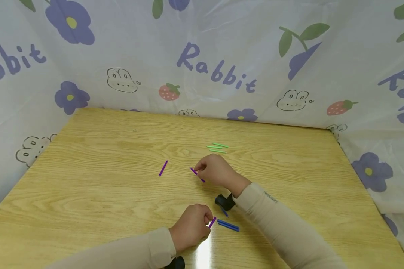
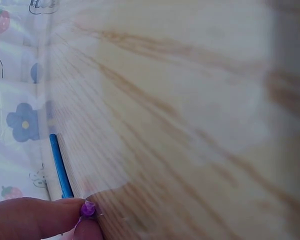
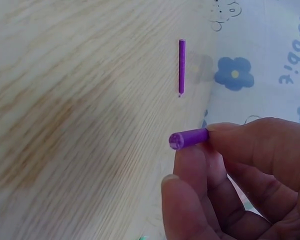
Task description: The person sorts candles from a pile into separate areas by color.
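Observation:
Between thumb and fingers, my right hand (image 1: 217, 170) pinches a short purple stick (image 1: 193, 171). In the right wrist view one end of that purple stick (image 3: 189, 138) points out past the fingertips. My left hand (image 1: 192, 226), nearer the front, pinches another purple stick (image 1: 212, 222). Only its round end (image 2: 88, 208) shows in the left wrist view. A third purple stick (image 1: 163, 168) lies slanted on the table, left of the right hand. Blue sticks (image 1: 228, 225) lie side by side just right of the left hand.
Several green sticks (image 1: 217, 151) lie close together beyond the right hand. Another blue stick (image 1: 225, 212) is partly hidden beneath the black wrist camera (image 1: 224, 202). The wooden table (image 1: 104, 179) meets a patterned white curtain (image 1: 138, 45) at the back and sides.

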`<state>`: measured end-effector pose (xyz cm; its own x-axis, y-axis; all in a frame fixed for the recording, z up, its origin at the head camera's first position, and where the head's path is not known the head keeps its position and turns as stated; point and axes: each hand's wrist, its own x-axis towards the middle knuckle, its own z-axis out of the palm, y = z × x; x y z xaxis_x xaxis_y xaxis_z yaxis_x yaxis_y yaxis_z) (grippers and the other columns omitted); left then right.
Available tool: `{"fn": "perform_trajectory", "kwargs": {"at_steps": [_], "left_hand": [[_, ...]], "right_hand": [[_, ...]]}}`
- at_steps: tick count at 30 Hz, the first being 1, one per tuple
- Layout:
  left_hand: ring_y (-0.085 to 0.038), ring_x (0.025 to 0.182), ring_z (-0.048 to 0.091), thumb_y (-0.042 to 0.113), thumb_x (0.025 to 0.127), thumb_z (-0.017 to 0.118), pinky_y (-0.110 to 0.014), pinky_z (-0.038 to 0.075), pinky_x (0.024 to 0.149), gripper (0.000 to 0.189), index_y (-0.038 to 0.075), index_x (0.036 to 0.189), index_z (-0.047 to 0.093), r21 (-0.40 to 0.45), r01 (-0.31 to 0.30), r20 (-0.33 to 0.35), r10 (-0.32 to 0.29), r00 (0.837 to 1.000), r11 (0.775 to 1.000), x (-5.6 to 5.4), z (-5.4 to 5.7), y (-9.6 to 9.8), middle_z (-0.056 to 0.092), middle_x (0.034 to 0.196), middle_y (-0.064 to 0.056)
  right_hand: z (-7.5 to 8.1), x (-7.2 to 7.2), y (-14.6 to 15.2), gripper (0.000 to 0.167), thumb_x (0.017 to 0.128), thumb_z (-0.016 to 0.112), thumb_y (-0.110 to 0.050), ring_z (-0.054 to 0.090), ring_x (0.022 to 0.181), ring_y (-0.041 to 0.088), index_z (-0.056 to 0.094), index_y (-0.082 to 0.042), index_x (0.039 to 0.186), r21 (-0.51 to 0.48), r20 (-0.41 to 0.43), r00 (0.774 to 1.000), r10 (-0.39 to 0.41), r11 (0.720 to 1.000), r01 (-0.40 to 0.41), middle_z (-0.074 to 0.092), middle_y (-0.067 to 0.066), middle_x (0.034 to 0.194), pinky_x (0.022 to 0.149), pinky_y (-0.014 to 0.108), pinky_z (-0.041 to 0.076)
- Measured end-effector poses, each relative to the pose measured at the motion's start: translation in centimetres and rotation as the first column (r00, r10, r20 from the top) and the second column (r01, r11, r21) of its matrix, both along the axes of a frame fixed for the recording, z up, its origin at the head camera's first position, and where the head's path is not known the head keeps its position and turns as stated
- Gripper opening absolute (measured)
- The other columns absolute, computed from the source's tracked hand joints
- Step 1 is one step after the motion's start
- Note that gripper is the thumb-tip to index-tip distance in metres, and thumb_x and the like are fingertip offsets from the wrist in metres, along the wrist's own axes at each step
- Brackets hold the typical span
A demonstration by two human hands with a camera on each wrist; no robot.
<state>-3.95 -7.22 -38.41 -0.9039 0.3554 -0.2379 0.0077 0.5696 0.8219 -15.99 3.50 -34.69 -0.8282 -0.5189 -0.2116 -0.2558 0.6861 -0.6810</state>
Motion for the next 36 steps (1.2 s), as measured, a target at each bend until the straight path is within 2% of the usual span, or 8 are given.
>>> {"fn": "perform_trajectory", "kwargs": {"at_steps": [5, 10, 24, 30, 36], "left_hand": [[-0.012, 0.065, 0.046, -0.015, 0.065, 0.062, -0.024, 0.04, 0.057, 0.023, 0.0, 0.082, 0.064, 0.001, 0.004, -0.016, -0.004, 1.0, 1.0, -0.1, 0.0, 0.1, 0.052, 0.07, -0.001], [-0.012, 0.066, 0.046, -0.014, 0.065, 0.062, -0.024, 0.041, 0.058, 0.023, 0.002, 0.082, 0.064, -0.006, -0.001, -0.004, 0.001, 1.0, 1.0, -0.1, -0.2, 0.1, 0.052, 0.071, 0.0], [-0.011, 0.064, 0.047, -0.013, 0.064, 0.06, -0.024, 0.041, 0.057, 0.021, 0.001, 0.08, 0.062, -0.014, 0.004, -0.023, -0.004, 1.0, 1.0, -0.1, -0.4, 0.2, 0.051, 0.07, 0.001], [-0.013, 0.066, 0.047, -0.015, 0.064, 0.061, -0.025, 0.041, 0.057, 0.023, 0.001, 0.081, 0.062, -0.007, -0.008, -0.012, 0.008, 1.0, 1.0, 0.0, -0.1, 0.2, 0.052, 0.071, -0.001], [-0.013, 0.067, 0.048, -0.015, 0.066, 0.062, -0.025, 0.042, 0.058, 0.023, 0.002, 0.082, 0.063, -0.027, -0.009, 0.002, 0.009, 1.0, 1.0, -0.1, 0.0, 0.2, 0.053, 0.073, -0.002]], "right_hand": [[0.0, -0.5, -0.2, 0.017, 0.087, 0.064, -0.004, 0.062, 0.08, 0.014, 0.074, -0.007, 0.101, -0.011, 0.017, 1.0, -0.007, 1.0, 0.007, 0.071, 0.002, 0.093, 0.069, 0.027, 0.05], [-0.1, -0.8, -0.5, 0.018, 0.088, 0.065, -0.006, 0.062, 0.085, 0.015, 0.073, -0.007, 0.103, -0.007, 0.038, 0.999, -0.016, 1.0, 0.017, 0.071, 0.001, 0.095, 0.071, 0.028, 0.051], [-0.3, -1.1, -0.7, 0.019, 0.086, 0.064, -0.003, 0.06, 0.077, 0.014, 0.073, -0.005, 0.103, -0.025, 0.05, 0.997, -0.054, 0.998, 0.056, 0.071, 0.003, 0.093, 0.068, 0.027, 0.049], [-0.5, -1.3, -0.8, 0.019, 0.086, 0.064, -0.004, 0.059, 0.074, 0.014, 0.073, -0.005, 0.103, -0.028, 0.04, 0.997, -0.06, 0.998, 0.061, 0.071, 0.004, 0.093, 0.066, 0.026, 0.049], [-0.5, -1.7, -1.1, 0.02, 0.086, 0.065, -0.005, 0.059, 0.077, 0.014, 0.073, -0.005, 0.105, -0.013, 0.044, 0.996, -0.075, 0.997, 0.076, 0.07, 0.004, 0.095, 0.067, 0.026, 0.049]]}}
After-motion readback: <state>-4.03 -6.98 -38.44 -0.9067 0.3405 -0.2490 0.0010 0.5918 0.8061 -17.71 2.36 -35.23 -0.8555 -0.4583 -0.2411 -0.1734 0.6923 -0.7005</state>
